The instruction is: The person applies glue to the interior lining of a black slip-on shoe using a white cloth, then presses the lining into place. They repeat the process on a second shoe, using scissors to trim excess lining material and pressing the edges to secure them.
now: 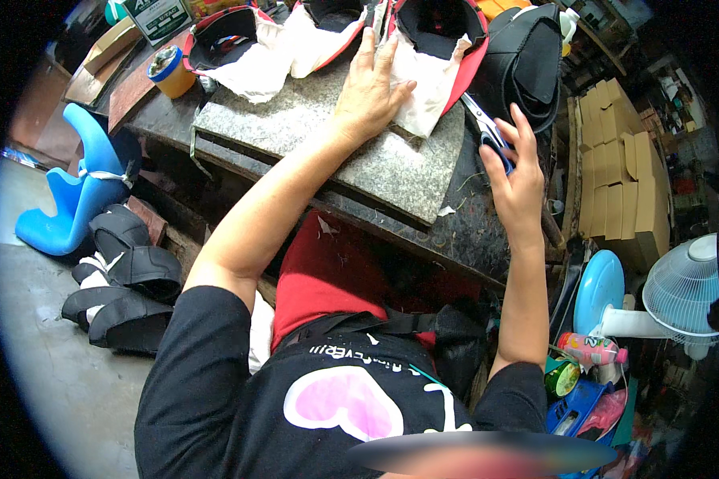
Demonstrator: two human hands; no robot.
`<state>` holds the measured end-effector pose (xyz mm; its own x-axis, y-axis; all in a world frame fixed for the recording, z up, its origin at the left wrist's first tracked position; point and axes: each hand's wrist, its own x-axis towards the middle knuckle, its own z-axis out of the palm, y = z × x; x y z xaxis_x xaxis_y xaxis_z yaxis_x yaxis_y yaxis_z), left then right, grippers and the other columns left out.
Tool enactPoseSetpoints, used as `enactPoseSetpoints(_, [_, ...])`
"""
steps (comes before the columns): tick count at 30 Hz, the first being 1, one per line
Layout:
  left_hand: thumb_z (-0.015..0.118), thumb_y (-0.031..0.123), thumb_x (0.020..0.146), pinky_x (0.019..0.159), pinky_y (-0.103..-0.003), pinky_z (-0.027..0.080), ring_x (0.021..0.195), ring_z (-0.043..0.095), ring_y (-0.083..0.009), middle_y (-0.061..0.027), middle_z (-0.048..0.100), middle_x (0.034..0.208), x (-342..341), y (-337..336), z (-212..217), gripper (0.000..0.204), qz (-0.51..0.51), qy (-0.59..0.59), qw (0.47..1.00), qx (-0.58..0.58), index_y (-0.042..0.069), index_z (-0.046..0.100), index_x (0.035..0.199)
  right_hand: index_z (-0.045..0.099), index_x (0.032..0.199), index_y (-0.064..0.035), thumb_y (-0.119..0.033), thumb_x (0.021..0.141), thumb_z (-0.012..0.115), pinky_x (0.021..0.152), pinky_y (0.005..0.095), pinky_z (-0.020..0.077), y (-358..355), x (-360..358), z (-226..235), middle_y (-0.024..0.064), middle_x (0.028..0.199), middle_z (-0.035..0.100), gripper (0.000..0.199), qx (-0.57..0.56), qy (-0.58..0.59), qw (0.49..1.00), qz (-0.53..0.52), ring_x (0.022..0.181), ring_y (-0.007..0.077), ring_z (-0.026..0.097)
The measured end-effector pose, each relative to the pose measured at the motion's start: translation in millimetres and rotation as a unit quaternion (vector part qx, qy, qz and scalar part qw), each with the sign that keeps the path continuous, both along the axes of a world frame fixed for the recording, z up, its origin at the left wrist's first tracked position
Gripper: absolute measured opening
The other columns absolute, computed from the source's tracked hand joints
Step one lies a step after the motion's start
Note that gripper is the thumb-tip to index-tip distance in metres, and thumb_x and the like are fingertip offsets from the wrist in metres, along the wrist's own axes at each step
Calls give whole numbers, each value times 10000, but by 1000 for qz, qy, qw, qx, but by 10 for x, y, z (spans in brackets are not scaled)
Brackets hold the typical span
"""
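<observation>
Several black shoe uppers with red edges and crumpled white lining stand along the far side of the bench; one upper (pixel 453 48) is right of my left hand (pixel 371 94). My left hand lies with fingers stretched forward and thumb spread, over the gap between this upper and another upper (pixel 319 44). Its fingertips touch the edges there. My right hand (pixel 518 176) holds a pair of scissors (pixel 494 152) by the dark blue handles, blades pointing away and to the left, close to the red edge. A grey speckled stone slab (pixel 276 128) lies beneath the work.
Nested black uppers (pixel 523 68) stand at the bench's far right. An orange-and-white tub (pixel 170 72) sits far left. More black uppers (pixel 140 259) and a blue moulded form (pixel 76 188) are on the left. Cardboard boxes (pixel 619 168) and a fan (pixel 683 287) stand to the right.
</observation>
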<state>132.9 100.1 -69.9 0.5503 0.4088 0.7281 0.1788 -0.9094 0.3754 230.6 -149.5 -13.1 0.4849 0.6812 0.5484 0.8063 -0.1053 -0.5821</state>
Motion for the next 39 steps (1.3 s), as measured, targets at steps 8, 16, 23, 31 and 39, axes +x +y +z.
enactPoseSetpoints(8, [731, 274, 900, 1178, -428, 290, 1440, 323, -401, -257, 278, 1558, -2, 112, -113, 704, -68, -69, 983, -153, 64, 401, 1486, 357, 1491, -37, -282, 932, 687, 1006, 436, 471, 976, 306, -167, 264, 1323, 577, 694, 62, 4, 998, -7, 1206, 414, 578])
enactPoseSetpoints(16, [727, 259, 874, 1101, -428, 390, 1326, 477, -394, -276, 476, 1421, -33, 157, -130, 742, -61, -88, 984, -142, 3, 372, 1473, 195, 1563, -49, -362, 991, 614, 993, 381, 497, 983, 241, -518, 282, 1306, 596, 775, 104, 12, 993, 49, 1203, 343, 622])
enactPoseSetpoints(23, [710, 234, 882, 1061, -426, 428, 1262, 535, -400, -248, 534, 1369, -65, 72, -42, 643, -64, -61, 980, -179, 47, 426, 1428, 247, 1547, -51, -348, 993, 623, 885, 352, 538, 902, 283, -346, 153, 1105, 682, 732, 129, -42, 991, 7, 996, 257, 682])
enactPoseSetpoints(31, [693, 263, 893, 853, -479, 523, 983, 653, -415, -231, 657, 1041, -90, 32, -1, 519, -28, -22, 991, -127, 128, 489, 1351, 231, 1544, -50, -250, 933, 719, 750, 286, 548, 987, 262, -482, 106, 887, 698, 807, 108, 0, 993, 38, 814, 156, 683])
enactPoseSetpoints(39, [620, 313, 960, 730, -478, 537, 797, 692, -386, -142, 703, 849, -124, -11, 91, 463, -18, -83, 984, -154, 95, 451, 1332, 170, 1575, -74, 114, 869, 544, 821, 280, 541, 965, 436, -459, 174, 1136, 658, 820, 139, 209, 968, 31, 964, 165, 661])
